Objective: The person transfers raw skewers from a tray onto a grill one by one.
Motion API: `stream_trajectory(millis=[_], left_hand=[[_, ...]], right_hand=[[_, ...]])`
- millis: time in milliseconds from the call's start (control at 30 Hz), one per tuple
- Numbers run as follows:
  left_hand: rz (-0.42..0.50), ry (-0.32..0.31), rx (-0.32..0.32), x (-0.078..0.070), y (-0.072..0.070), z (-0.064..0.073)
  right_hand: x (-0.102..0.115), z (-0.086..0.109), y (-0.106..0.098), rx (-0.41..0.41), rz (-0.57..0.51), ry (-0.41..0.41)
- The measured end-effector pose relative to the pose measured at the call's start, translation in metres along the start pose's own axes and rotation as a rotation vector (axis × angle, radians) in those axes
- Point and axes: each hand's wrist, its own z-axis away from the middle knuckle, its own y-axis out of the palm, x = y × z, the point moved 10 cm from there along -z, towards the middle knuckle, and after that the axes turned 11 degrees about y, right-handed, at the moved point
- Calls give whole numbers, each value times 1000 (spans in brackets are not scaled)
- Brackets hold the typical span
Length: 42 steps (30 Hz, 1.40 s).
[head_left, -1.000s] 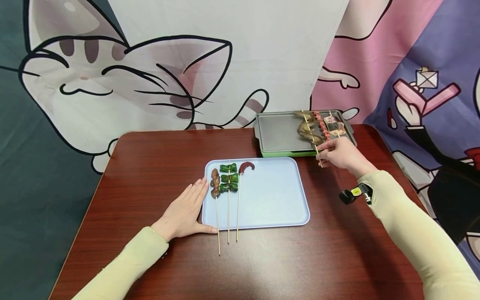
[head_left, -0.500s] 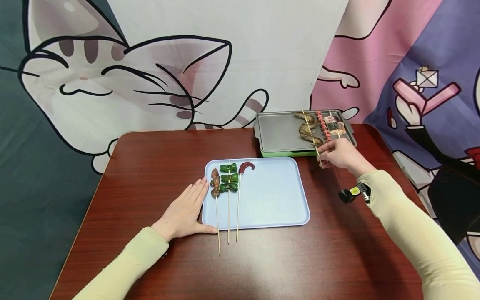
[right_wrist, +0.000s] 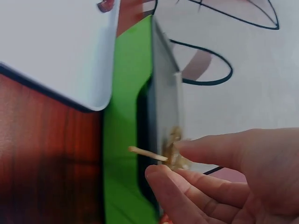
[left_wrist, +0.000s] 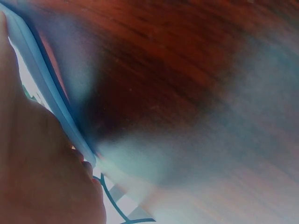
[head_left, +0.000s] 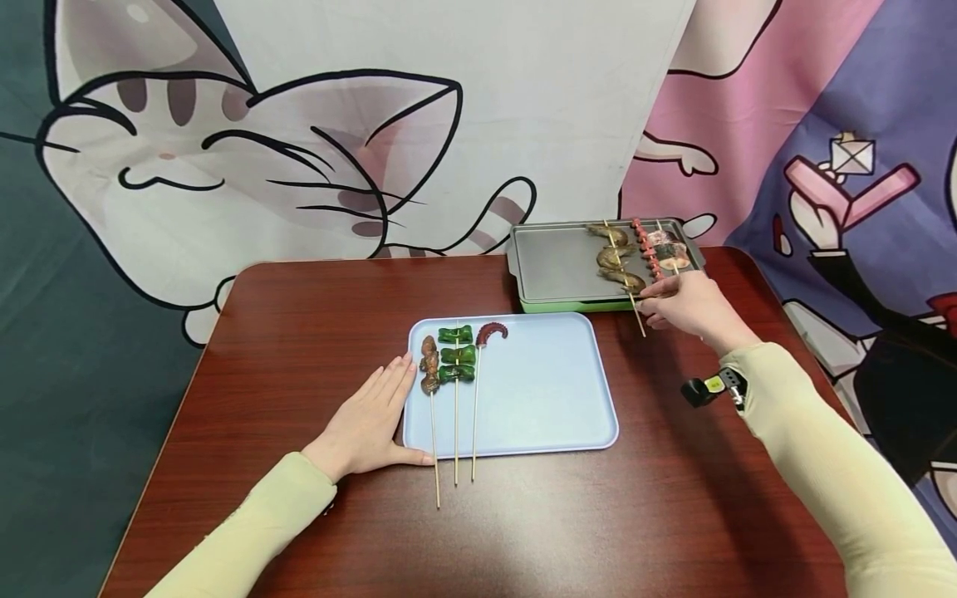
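In the head view, my left hand (head_left: pixel 366 419) rests with straight fingers along the left rim of the pale blue tray (head_left: pixel 546 390). On that tray lie a brown meat skewer (head_left: pixel 429 365), a green pepper skewer (head_left: pixel 457 355) and a dark red tentacle skewer (head_left: pixel 489 332). My right hand (head_left: pixel 688 306) is at the front edge of the grey grill plate (head_left: pixel 557 262), beside the bare stick of a skewer of curled, shrimp-like pieces (head_left: pixel 616 257). In the right wrist view, thumb and fingers stand apart around the stick (right_wrist: pixel 148 153), not visibly pinching it.
A red skewer (head_left: pixel 646 249) and a skewer of pale and dark pieces (head_left: pixel 669 249) lie on the plate's right part. The plate's base is green (right_wrist: pixel 126 116). Everything stands on a brown wooden table (head_left: pixel 299 332) before a printed cloth backdrop.
My right hand has shifted slightly right, and its fingers have come off the shrimp-like skewer's stick. The red skewer has moved a little right. The left hand stays in place.
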Motion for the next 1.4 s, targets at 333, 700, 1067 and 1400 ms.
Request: stream_trajectory(millis=[333, 700, 1067, 1400], left_hand=[[2, -5, 0, -3, -4, -1], [21, -20, 33, -6, -10, -3], [15, -17, 14, 0, -2, 0], [21, -34, 60, 3, 3, 0]], right_hand=[[25, 38, -23, -131, 42, -88], [48, 76, -17, -164, -62, -209], [64, 97, 11, -136, -40, -314], [74, 101, 50, -3, -106, -320]])
